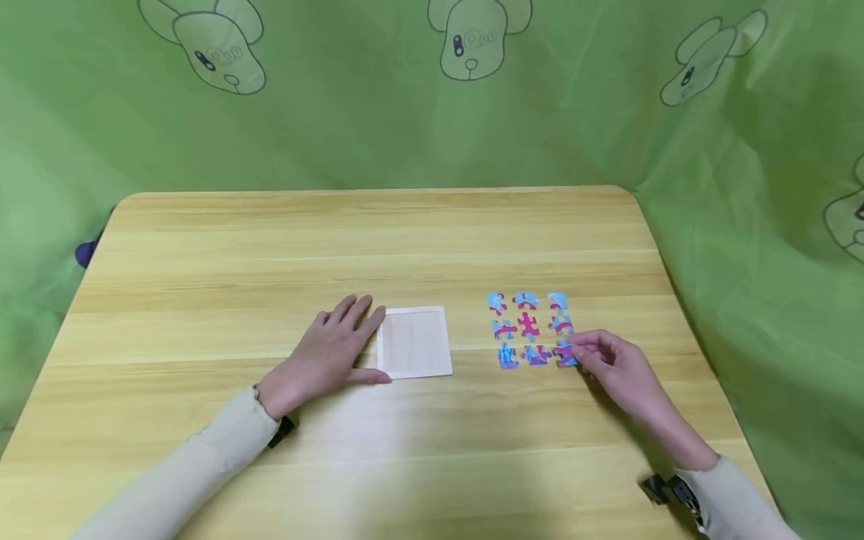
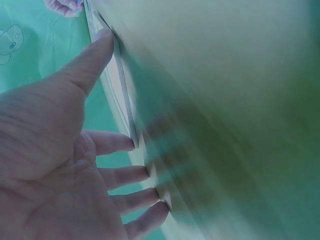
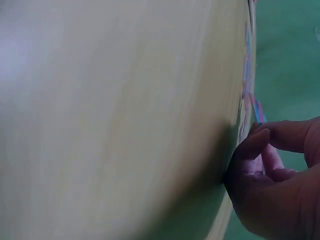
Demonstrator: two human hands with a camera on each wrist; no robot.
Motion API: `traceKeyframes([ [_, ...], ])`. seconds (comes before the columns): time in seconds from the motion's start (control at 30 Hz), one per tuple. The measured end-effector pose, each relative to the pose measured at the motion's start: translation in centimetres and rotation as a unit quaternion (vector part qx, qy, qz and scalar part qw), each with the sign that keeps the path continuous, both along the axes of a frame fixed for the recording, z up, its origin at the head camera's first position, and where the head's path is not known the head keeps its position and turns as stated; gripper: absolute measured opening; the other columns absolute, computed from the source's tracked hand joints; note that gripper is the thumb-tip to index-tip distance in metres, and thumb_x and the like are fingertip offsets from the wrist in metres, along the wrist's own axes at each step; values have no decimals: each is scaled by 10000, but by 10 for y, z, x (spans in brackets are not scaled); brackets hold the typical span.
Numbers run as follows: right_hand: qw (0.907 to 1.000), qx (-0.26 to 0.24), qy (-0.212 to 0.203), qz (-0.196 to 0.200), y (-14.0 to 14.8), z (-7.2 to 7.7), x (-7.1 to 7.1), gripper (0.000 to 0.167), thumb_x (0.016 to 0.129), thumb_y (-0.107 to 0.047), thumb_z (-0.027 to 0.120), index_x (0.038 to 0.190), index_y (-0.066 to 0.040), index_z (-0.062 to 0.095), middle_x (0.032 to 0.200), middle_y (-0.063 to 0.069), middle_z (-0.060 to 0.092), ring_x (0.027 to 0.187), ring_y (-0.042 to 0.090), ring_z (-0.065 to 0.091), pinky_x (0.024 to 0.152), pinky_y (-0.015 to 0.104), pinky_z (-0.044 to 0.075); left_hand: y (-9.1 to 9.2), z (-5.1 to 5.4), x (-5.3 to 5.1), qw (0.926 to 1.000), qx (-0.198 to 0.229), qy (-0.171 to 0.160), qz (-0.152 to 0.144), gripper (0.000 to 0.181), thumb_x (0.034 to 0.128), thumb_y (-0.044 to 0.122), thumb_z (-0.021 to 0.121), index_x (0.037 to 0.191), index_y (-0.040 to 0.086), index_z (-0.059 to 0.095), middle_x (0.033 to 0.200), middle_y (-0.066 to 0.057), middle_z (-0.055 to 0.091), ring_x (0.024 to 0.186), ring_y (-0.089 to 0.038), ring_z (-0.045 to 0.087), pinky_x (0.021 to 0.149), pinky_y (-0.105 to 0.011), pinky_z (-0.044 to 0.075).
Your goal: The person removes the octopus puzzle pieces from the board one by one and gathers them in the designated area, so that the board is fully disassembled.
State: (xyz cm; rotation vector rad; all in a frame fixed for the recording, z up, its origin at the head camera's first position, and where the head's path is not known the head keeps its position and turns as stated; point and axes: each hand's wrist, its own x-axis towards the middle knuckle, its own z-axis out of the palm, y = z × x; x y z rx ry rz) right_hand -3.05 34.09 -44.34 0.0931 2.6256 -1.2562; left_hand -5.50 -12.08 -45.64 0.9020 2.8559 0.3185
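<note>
My left hand (image 1: pixel 331 349) lies spread at the left side of a square, pale wooden puzzle tray (image 1: pixel 448 341), thumb and index finger touching its edge near two corners. In the left wrist view the other fingertips rest on the tabletop. To the right of the tray, my right hand (image 1: pixel 617 367) pinches a pink, purple and blue jigsaw piece (image 1: pixel 564 355) between thumb and fingers. The right wrist view has this piece (image 3: pixel 258 111) tilted up from the table. Several other jigsaw pieces, among them a red one (image 1: pixel 529 325), lie apart in rows beside it.
The pieces and tray are on a light wood-grain table (image 1: pixel 378 240) with rounded far corners. Green cloth (image 1: pixel 351 127) with cartoon animal heads hangs behind the table and along its right side. A dark blue thing (image 1: pixel 85 253) shows past the left edge.
</note>
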Motion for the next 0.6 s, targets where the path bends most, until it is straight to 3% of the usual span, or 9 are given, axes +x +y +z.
traceKeyframes([
  [0.3,9984,508,-214,123,4,2,-7,288,1135,-184,620,1298,45,682,1085,148,708,915,236,638,722,259,554,-2,-3,2,10000,42,78,-13,1090,914,729,747,1665,11,415,1678,-292,376,1532,-507,366,1048,-650,490],
  [0.6,9926,1192,116,219,4,3,-8,254,1132,-190,608,1260,7,702,1030,108,673,911,260,583,736,284,501,-1,-4,1,9999,49,142,-24,1086,920,727,740,1668,13,411,1681,-288,377,1535,-504,364,1054,-648,488],
])
